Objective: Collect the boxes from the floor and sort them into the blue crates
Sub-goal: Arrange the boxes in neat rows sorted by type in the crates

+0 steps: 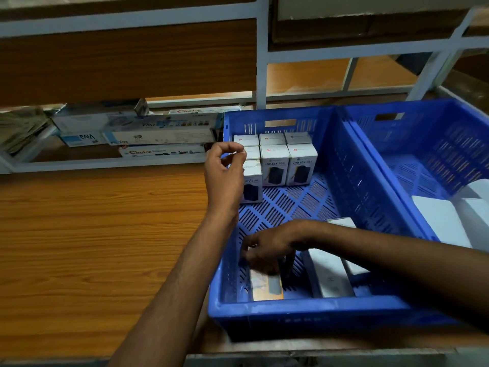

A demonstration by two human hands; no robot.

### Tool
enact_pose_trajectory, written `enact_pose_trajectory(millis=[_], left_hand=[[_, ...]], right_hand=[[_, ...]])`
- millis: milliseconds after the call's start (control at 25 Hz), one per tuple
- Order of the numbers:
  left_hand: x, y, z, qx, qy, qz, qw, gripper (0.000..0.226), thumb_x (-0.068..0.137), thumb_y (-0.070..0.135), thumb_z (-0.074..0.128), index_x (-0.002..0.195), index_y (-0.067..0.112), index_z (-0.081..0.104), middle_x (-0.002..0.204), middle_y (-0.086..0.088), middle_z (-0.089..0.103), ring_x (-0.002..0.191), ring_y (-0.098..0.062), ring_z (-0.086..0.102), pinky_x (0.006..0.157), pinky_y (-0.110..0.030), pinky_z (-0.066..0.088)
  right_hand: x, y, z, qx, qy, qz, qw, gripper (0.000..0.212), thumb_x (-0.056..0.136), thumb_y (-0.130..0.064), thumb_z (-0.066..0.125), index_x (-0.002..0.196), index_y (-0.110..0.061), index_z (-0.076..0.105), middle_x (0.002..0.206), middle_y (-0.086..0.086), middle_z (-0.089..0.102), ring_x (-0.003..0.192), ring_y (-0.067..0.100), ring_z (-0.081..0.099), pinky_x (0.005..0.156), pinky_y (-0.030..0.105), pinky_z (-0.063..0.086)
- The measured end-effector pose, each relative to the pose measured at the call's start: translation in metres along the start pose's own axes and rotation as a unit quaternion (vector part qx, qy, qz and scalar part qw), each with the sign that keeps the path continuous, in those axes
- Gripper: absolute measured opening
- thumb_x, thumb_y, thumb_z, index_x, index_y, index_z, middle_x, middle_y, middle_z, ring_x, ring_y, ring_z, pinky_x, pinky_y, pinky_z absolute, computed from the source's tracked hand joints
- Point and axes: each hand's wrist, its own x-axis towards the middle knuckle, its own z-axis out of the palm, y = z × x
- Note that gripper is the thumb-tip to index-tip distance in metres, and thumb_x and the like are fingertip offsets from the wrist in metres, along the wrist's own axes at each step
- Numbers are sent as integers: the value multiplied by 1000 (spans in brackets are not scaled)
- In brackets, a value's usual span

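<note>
The right hand [267, 250] is reaching into the near crate [304, 311], fingers curling over the upper end of a flat box [267, 284] in the crate's lower left corner. The box is lying with its long axis running up the frame, alongside the left wall. The left hand [225, 170] is hovering over that wall, fingers loosely curled, holding nothing visible. A second box [330, 276] is lying just right of the flat box. Upright boxes [275, 165] are filling the crate's upper left corner, leaving bare floor mid-crate. Another crate [397, 144] is sitting at right, touching.
</note>
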Motion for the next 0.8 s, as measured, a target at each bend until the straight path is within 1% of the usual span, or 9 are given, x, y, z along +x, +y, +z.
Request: enact_pose_trajectory(millis=[80, 160, 240, 320, 480, 560, 600, 680, 800], left_hand=[[0, -1, 0, 1, -2, 1, 1000, 16, 96, 10, 65, 94, 26, 64, 121, -2, 66, 111, -13, 63, 98, -43, 56], [-2, -2, 1, 23, -14, 18, 999, 17, 97, 11, 64, 96, 28, 63, 123, -1, 64, 112, -14, 63, 91, -33, 56], [-3, -3, 5, 88, -59, 35, 994, 15, 100, 12, 61, 106, 26, 63, 129, 0, 60, 114, -11, 61, 80, -15, 50], [-3, -8, 10, 127, -135, 30, 982, 21, 103, 21, 60, 124, 23, 59, 133, 3, 56, 117, -10, 60, 77, -9, 49], [-6, -13, 15, 146, -235, -41, 960, 46, 103, 51, 52, 140, 26, 49, 131, 10, 62, 115, -7, 63, 99, -31, 54], [-8, -12, 15, 126, -260, -76, 954, 55, 96, 65, 50, 139, 30, 52, 126, 11, 68, 115, -7, 66, 104, -39, 53], [-8, -9, 14, 116, -272, -92, 951, 61, 92, 70, 49, 139, 31, 51, 124, 11, 69, 115, -7, 67, 105, -40, 52], [-9, -5, 14, 108, -292, -114, 943, 69, 87, 72, 51, 143, 33, 44, 124, 9, 69, 115, -8, 67, 105, -41, 52], [-10, -2, 13, 85, -300, -120, 942, 65, 92, 58, 60, 148, 34, 38, 135, 11, 65, 121, -9, 65, 103, -41, 55]], right_hand=[[-4, 4, -9, -16, 55, -3, 998, 29, 102, -28, 53, 124, -9, 55, 96, 15, 63, 62, 23, 58, 51, 29, 52], [-22, 11, -37, 23, 129, -33, 991, 33, 99, -26, 58, 126, -7, 53, 98, 14, 66, 70, 23, 64, 61, 35, 55], [-53, 19, -76, 114, 171, -90, 974, 37, 99, -20, 53, 128, 3, 55, 92, 16, 62, 69, 20, 62, 66, 34, 53], [-79, 31, -108, 227, 214, -160, 936, 42, 93, -20, 54, 129, 2, 58, 89, 14, 59, 70, 18, 61, 71, 33, 51], [-83, 52, -120, 375, 254, -245, 857, 54, 78, -14, 54, 131, -12, 62, 100, 9, 68, 72, 13, 60, 65, 26, 46], [-78, 56, -120, 432, 251, -268, 823, 56, 84, -10, 53, 139, -3, 55, 108, 10, 73, 79, 15, 69, 66, 25, 54], [-77, 58, -121, 454, 255, -279, 807, 55, 89, -9, 53, 143, 2, 51, 116, 12, 74, 90, 20, 72, 71, 26, 58], [-75, 63, -124, 497, 257, -302, 772, 60, 89, -11, 60, 146, 2, 47, 130, 18, 70, 113, 29, 69, 84, 29, 61], [-79, 68, -127, 493, 270, -323, 761, 67, 84, -12, 70, 147, -6, 48, 133, 16, 69, 114, 27, 69, 83, 27, 62]])
